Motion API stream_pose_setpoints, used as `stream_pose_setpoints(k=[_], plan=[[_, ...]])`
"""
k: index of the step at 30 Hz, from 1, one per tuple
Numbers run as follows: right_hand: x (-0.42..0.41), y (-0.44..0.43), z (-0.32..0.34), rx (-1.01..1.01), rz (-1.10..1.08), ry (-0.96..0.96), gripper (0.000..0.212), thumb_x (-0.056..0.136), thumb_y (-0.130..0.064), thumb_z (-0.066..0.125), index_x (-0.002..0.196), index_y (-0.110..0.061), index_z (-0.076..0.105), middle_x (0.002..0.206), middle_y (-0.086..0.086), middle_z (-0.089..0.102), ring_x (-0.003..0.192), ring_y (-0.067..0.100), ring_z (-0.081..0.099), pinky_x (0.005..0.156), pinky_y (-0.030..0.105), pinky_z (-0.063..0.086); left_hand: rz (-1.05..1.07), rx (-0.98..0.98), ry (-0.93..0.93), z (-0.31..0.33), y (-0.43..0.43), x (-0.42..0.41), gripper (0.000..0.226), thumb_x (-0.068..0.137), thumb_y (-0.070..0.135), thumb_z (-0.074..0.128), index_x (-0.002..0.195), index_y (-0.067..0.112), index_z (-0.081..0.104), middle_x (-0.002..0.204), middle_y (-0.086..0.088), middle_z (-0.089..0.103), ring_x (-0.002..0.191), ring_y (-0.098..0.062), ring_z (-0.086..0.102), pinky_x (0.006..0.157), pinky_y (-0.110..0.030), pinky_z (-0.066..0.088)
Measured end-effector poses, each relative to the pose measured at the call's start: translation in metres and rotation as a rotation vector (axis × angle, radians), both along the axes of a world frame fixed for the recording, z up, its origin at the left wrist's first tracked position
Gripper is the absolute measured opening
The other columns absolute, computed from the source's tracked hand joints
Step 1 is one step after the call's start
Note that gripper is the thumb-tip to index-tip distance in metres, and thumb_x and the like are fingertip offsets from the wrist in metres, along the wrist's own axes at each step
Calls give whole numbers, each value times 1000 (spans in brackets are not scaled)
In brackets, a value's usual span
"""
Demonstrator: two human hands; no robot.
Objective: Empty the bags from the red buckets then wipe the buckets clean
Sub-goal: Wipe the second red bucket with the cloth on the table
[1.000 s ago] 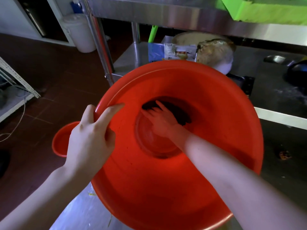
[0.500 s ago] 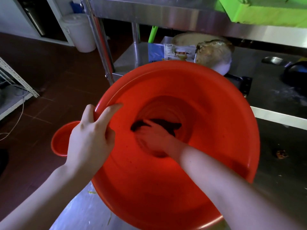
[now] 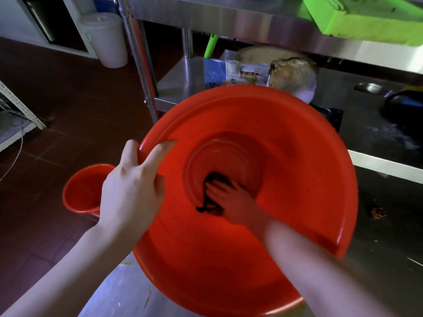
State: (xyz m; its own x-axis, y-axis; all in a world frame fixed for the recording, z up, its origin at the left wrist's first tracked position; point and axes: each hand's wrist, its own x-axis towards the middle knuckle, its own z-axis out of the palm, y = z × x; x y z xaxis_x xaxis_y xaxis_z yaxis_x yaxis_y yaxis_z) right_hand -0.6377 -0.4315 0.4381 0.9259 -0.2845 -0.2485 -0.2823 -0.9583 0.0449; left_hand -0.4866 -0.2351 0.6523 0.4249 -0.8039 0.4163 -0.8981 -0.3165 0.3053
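Grips the left rim of the big red bucket (image 3: 297,179) with the left hand (image 3: 130,191), one finger stretched along the inner wall, another hooked over the outside. Presses a dark cloth (image 3: 209,208) against the edge of the bucket's bottom with the right hand (image 3: 233,200), fingers spread fairly flat on it (slightly blurred). Holds the bucket tipped toward the camera above a steel surface (image 3: 109,294), near a smaller red bucket (image 3: 80,193) on the floor to the left

A green tray (image 3: 366,19) tops the steel shelf (image 3: 229,21); a white tub (image 3: 104,40) stands left
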Motion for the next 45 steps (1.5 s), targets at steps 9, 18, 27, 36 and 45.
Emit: stream_pose_setpoints(k=[9,18,27,36,45], plan=[[64,-27,39,-54,-117,-139,63,100,-20,38,156,-24,10,164,-9,1,150,10,1,120,39,11,13,15,-10,-3,2,4,68,75,-5,62,135,26,55,88,-8,35,46,-26,37,40,-34,44],[-5,-3,61,-35,-593,-1,61,97,-11,45,153,-19,23,162,-3,12,145,28,20,101,42,47,29,0,4,-5,2,6,66,77,-3,61,135,28,54,91,-8,36,47,-23,37,42,-30,39],[1,81,133,198,-363,-109,53,91,-15,57,143,-17,47,152,1,41,138,24,41,109,38,38,46,32,115,-7,16,13,69,82,4,54,141,36,40,97,-8,37,51,-15,36,49,-27,34],[-88,143,257,82,-497,-884,64,79,-7,60,140,-25,53,147,-12,47,133,5,44,110,20,33,88,221,470,1,37,45,70,81,15,59,145,30,36,111,-17,55,70,-26,60,50,-28,47],[-130,175,234,62,-696,-925,62,79,-7,63,138,-23,54,143,-11,51,131,5,45,109,15,28,151,304,707,-5,79,57,66,85,47,62,144,33,36,124,-13,45,75,-22,62,48,-25,49]])
